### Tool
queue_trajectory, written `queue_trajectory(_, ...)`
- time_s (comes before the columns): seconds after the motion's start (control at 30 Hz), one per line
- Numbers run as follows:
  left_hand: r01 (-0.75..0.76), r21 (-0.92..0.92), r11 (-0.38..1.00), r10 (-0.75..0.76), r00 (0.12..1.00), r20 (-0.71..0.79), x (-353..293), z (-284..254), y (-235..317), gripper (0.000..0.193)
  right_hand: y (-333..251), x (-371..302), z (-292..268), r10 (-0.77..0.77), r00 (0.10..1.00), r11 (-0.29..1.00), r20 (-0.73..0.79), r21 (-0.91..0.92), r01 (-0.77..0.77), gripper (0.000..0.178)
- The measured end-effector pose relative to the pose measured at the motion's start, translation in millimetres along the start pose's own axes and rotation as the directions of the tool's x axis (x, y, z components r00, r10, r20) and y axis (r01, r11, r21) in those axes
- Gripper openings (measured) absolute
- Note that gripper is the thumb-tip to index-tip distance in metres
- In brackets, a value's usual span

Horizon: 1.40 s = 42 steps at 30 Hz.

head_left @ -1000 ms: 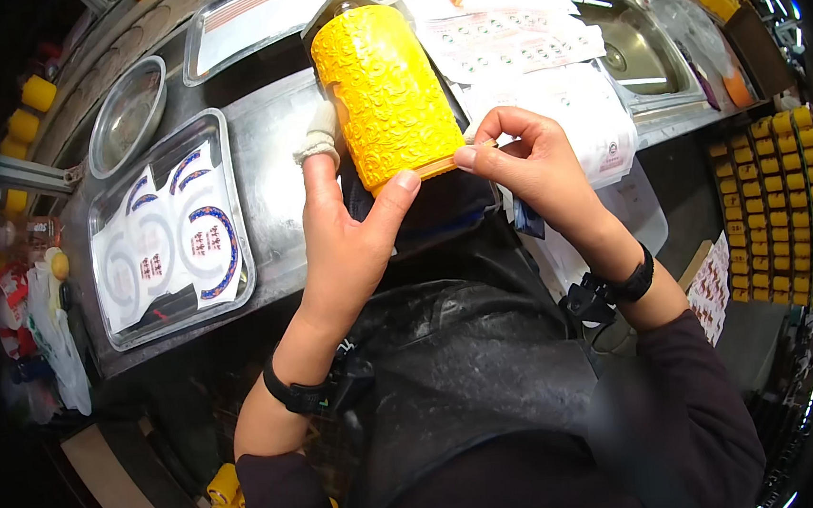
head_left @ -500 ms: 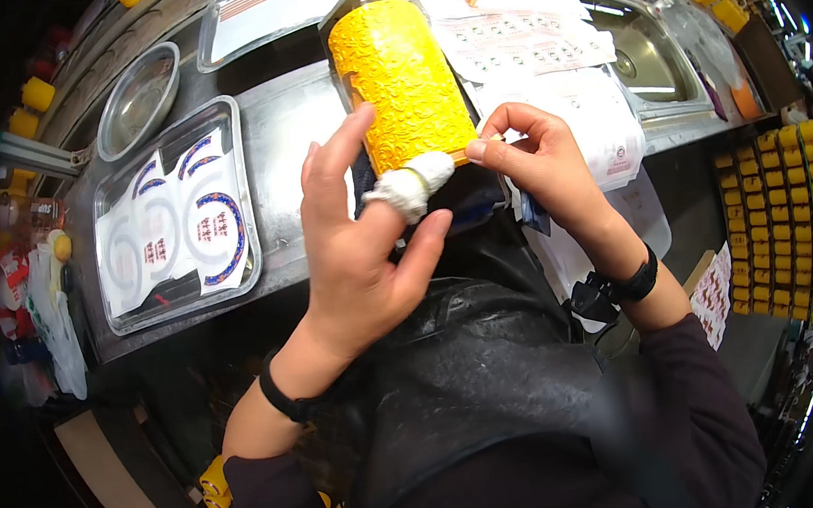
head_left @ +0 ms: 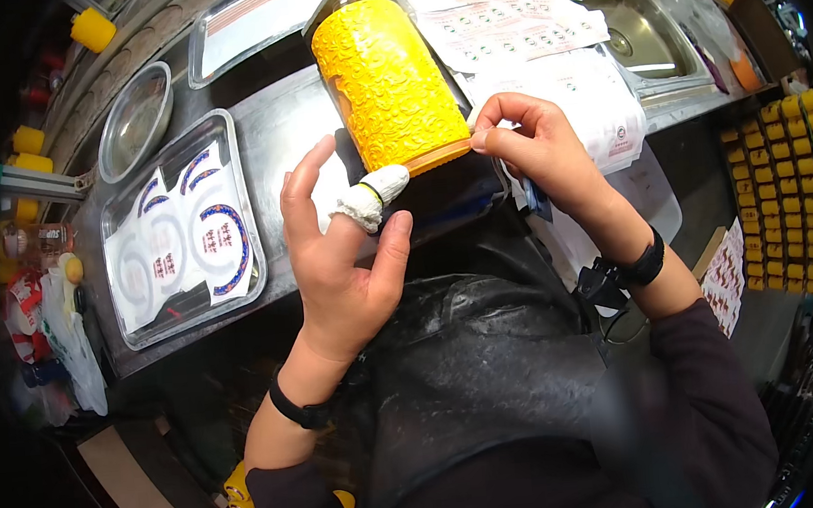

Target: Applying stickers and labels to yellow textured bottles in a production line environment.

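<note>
A yellow cylinder (head_left: 388, 79) with a raised swirl pattern lies on its side at the bench's front edge, a narrow orange band (head_left: 439, 156) round its near end. My left hand (head_left: 340, 259) is open, fingers spread. White cloth (head_left: 364, 200), held by a thin yellow-green ring, wraps one of its fingers, and the wrapped tip sits at the left end of the band. At the band's right end, my right hand (head_left: 537, 148) pinches with thumb and forefinger; what lies between them is too small to make out.
Left of the cylinder, a clear tray (head_left: 256, 223) holds printed sheets with curved blue bands; behind it stands a clear oval bowl (head_left: 136, 122). Printed label sheets (head_left: 542, 28) spread to the right, before a metal sink (head_left: 638, 40). Several yellow cylinders fill a rack (head_left: 789, 195) at far right.
My left hand has shifted left, its wrapped finger sliding leftward along the cylinder's near rim. My right hand keeps its pinch at the right end. The whole view has tilted slightly.
</note>
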<state>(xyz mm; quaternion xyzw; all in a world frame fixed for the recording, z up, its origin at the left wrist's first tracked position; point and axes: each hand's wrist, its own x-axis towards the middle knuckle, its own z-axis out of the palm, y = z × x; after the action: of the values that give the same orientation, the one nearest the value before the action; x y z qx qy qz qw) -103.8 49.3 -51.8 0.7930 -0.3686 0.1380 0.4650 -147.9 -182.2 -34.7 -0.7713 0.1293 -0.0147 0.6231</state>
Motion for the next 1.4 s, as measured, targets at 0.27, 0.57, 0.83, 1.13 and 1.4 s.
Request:
queue_trajectory(0.27, -0.222, 0.269, 0.937, 0.183, 0.969, 0.166, 32.5, 1.8, 23.7, 0.020, 2.8, 1.4, 0.4, -0.017, 1.000, 1.000, 0.013, 0.005, 0.017, 0.009)
queue_trajectory(0.57, -0.345, 0.154, 0.926, 0.357, 0.932, -0.064, 40.8, 35.2, -3.6, 0.029, 3.1, 2.3, -2.2, 0.034, 0.998, 0.999, 0.057, -0.018, -0.033, 0.015)
queue_trajectory(0.83, -0.138, -0.075, 0.988, 0.117, 0.965, -0.235, 6.0, 31.3, -22.3, 0.036, -24.6, -10.1, -16.2, 0.053, 0.991, 0.998, 0.120, 0.018, -0.056, 0.012)
queue_trajectory(1.13, -0.260, 0.136, 0.956, 0.281, 0.946, -0.163, 15.8, 21.2, -11.9, 0.033, -10.8, -1.2, -14.4, -0.031, 0.995, 0.999, 0.096, -0.023, 0.033, 0.011)
queue_trajectory(1.4, -0.390, 0.251, 0.886, 0.403, 0.915, -0.004, 39.9, 34.9, 3.4, 0.023, -12.3, 1.1, -9.6, 0.058, 0.990, 0.998, 0.130, -0.026, -0.055, 0.012)
